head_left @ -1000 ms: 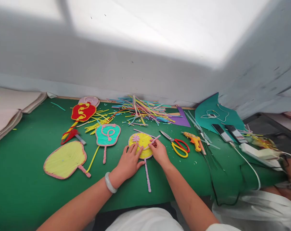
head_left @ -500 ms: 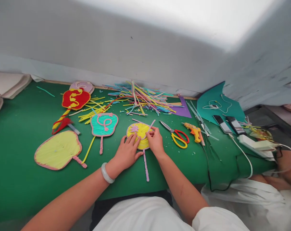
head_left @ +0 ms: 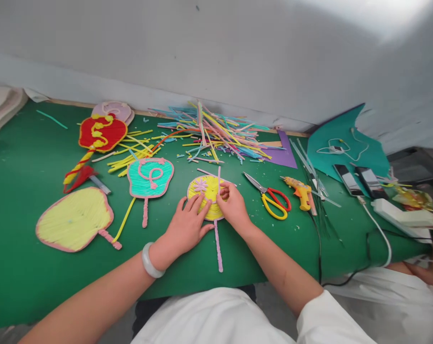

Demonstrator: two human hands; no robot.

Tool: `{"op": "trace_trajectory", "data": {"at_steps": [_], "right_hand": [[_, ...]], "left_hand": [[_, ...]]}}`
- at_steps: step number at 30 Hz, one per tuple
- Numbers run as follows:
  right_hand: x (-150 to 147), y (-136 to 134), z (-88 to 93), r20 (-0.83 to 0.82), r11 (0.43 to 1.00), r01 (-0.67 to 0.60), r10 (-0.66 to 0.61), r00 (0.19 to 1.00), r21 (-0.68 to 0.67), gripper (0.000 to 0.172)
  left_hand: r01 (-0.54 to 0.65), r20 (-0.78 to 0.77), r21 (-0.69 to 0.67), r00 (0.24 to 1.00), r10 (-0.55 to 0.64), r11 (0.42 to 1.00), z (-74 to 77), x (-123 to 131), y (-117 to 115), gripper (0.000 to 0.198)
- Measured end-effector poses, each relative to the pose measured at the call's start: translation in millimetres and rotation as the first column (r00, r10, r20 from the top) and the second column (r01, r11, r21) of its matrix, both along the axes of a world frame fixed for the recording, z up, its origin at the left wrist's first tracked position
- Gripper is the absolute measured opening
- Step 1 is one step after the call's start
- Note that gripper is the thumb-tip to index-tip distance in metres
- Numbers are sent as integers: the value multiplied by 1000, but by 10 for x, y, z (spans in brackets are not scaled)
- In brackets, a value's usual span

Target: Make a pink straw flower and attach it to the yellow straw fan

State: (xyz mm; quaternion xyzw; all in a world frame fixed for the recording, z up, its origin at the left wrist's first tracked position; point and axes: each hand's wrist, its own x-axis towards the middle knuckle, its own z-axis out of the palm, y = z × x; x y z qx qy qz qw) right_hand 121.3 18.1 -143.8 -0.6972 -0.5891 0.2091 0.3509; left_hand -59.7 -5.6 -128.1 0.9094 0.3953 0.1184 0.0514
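A round yellow fan (head_left: 211, 184) made of fuzzy pipe cleaners lies flat before me, with a lilac rim, a lilac flower at its upper left and a lilac handle (head_left: 218, 248) toward me. My left hand (head_left: 191, 217) rests on its lower left, fingers spread over the yellow face. In my right hand (head_left: 232, 203) a lilac pipe cleaner (head_left: 219, 177) is pinched between thumb and fingers, its free end pointing up past the fan's rim. Its lower end is hidden by my fingers. Another lilac strip lies by the top rim.
Left are a turquoise fan (head_left: 150, 177), a pale yellow fan (head_left: 76, 220) and a red fan (head_left: 103, 134). Loose pipe cleaners (head_left: 216, 129) heap at the back. Scissors (head_left: 269, 196), a glue gun (head_left: 298, 188), phones (head_left: 348, 179) and cables lie right. Another person's arm (head_left: 424, 274) shows at far right.
The lilac pipe cleaner in my right hand has swung from a rightward slant to nearly upright. My left hand stays on the fan. The camera view has shifted slightly.
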Motion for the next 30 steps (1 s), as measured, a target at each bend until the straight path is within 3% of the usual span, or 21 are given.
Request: {"op": "trace_trajectory", "data": {"at_steps": [10, 17, 30], "right_hand": [[99, 92, 16, 65, 993, -112, 109, 992, 41, 22], [159, 73, 5, 166, 965, -233, 212, 963, 117, 22], [204, 133, 72, 158, 937, -333, 315, 936, 103, 30]], "left_hand": [[-4, -62, -14, 998, 3, 1000, 41, 12, 2, 61], [-3, -69, -26, 998, 2, 1000, 69, 12, 2, 59], [-14, -66, -34, 998, 12, 999, 43, 22, -2, 59]]}}
